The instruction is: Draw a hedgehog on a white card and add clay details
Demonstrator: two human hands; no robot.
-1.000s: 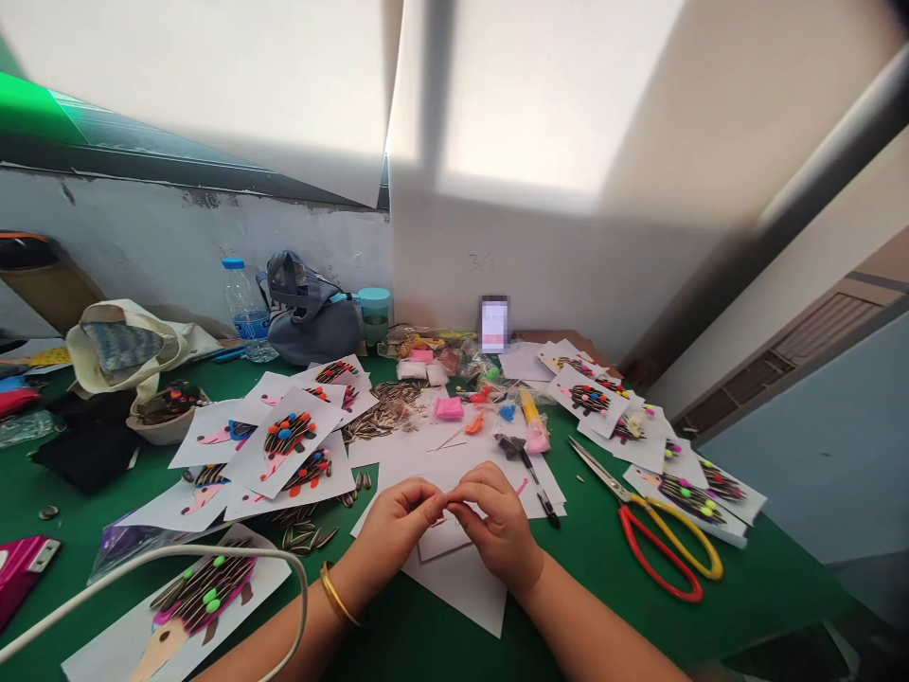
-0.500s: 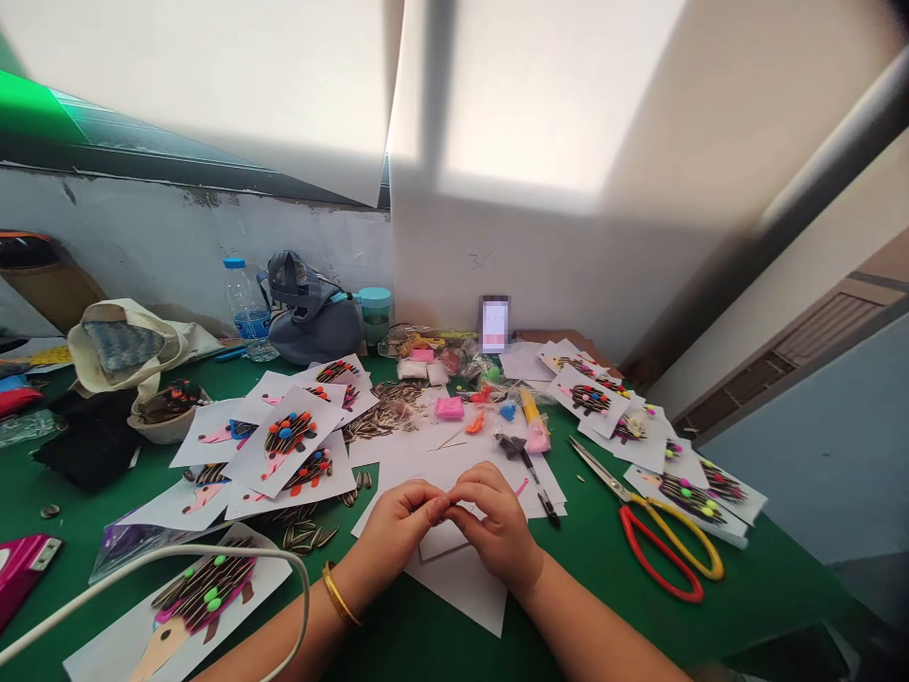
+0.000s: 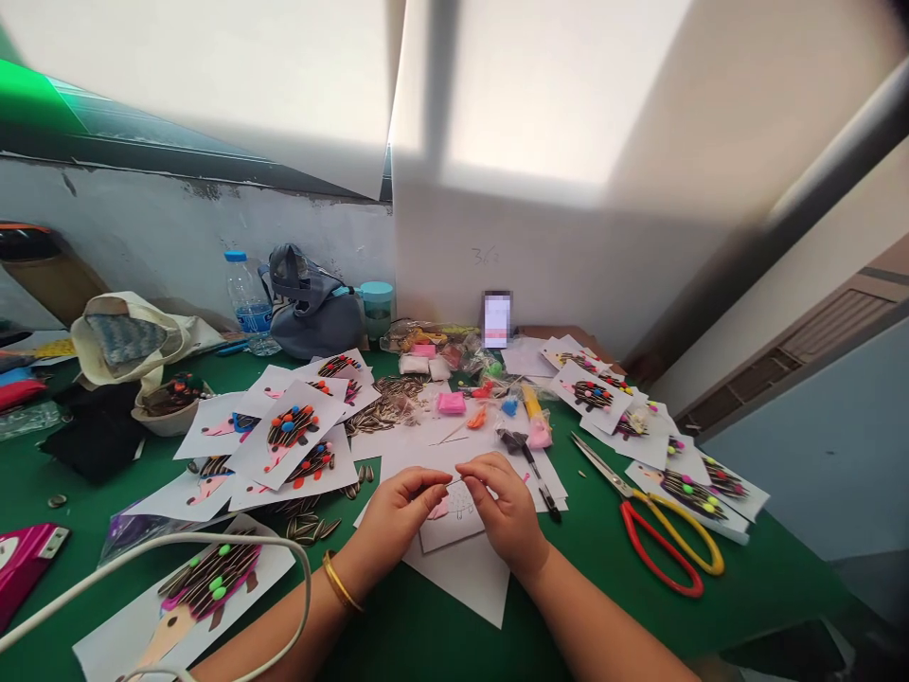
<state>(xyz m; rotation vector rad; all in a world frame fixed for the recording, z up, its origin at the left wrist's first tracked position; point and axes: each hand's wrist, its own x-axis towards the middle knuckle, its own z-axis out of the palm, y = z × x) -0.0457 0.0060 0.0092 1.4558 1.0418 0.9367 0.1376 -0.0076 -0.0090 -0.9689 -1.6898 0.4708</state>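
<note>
My left hand is closed in a pinch, a gold bangle on its wrist. My right hand pinches too, its fingertips close to the left ones. A thin dark strand stretches between the two pinches; its material is too small to make out. Beneath the hands lies a white card with a pencil drawing and a pale pink patch, partly covered by my fingers. Under that card are more white sheets. A black pen rests just beyond my right hand.
Scissors with red and yellow handles lie at right. Finished hedgehog cards are piled at left, others at right. Sunflower seeds and pink clay sit ahead. A white cable loops near my left forearm.
My fingertips have drawn slightly apart, and the thin strand now shows between them. More of the drawing on the card is visible below. The view has shifted a little.
</note>
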